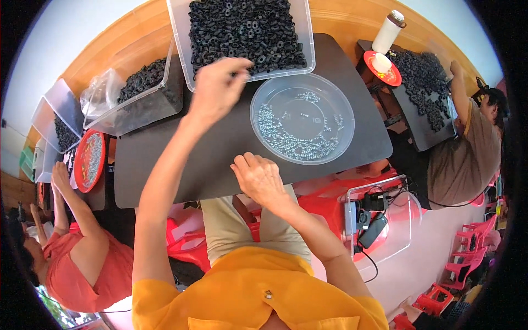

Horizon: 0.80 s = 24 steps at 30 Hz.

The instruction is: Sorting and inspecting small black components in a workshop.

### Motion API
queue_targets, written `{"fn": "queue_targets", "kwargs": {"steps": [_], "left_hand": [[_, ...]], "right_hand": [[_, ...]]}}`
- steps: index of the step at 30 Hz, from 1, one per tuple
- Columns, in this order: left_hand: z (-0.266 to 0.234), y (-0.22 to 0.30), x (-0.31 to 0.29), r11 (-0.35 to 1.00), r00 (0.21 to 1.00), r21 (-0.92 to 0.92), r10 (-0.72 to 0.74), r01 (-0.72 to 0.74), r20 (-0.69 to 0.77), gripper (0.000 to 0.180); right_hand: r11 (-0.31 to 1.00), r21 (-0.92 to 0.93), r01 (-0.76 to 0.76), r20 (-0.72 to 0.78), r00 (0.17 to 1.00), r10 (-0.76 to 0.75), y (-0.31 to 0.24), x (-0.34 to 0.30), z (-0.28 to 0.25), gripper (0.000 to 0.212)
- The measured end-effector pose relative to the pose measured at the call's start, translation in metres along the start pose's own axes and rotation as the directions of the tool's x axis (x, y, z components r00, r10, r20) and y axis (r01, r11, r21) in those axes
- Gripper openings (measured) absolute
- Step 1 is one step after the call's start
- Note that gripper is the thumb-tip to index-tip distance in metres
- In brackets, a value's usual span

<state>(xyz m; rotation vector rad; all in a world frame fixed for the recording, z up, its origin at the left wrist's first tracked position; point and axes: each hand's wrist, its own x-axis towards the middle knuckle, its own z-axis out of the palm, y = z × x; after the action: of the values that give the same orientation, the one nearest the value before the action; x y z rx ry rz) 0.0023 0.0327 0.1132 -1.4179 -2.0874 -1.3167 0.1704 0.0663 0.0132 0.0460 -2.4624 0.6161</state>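
My left hand [215, 91] is over the near rim of a clear plastic bin [192, 82] heaped with small black plastic parts [247, 33]. Its fingers bend forward with the thumb apart from them, and I see nothing held between them. My right hand [258, 179] is at the front edge of the dark table [214, 159], back upward and fingers curled together. Whatever those fingers hold, if anything, is hidden beneath them. Beyond it, to the right, sits a round clear tray [344, 143] with many small silvery metal pieces [286, 140] scattered in it.
Another clear bin [137, 124] with black parts stands at the left, beside a red plate [82, 181] of metal pieces. A co-worker in red [93, 258] sits left; another in brown [462, 159] sits right. A clear box [404, 236] with cables and a phone is low right.
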Motion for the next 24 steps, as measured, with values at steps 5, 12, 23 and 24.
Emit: {"fn": "queue_targets", "kwargs": {"steps": [5, 12, 23, 24], "left_hand": [[0.074, 0.001, 0.014, 0.996, 0.912, 0.077, 0.003, -0.038, 0.41, 0.017], [0.127, 0.003, -0.001, 0.992, 0.83, 0.13, -0.072, 0.0, 0.553, 0.012], [0.103, -0.005, 0.018, 0.996, 0.951, 0.035, -0.083, 0.076, 0.296, 0.012], [0.096, -0.012, 0.024, 0.995, 0.973, 0.06, -0.091, 0.08, 0.211, 0.01]], "right_hand": [[1.0, 0.009, 0.009, -0.009, 1.0, -0.009, 0.002, 0.0, 0.001, 0.018], [1.0, -0.021, 0.003, 0.065, 0.998, -0.002, 0.001, -0.001, -0.001, 0.008], [1.0, 0.026, 0.003, 0.001, 1.0, -0.003, 0.002, 0.0, 0.001, 0.013], [1.0, 0.024, 0.0, -0.003, 1.0, 0.0, 0.001, 0.001, 0.0, 0.015]]}}
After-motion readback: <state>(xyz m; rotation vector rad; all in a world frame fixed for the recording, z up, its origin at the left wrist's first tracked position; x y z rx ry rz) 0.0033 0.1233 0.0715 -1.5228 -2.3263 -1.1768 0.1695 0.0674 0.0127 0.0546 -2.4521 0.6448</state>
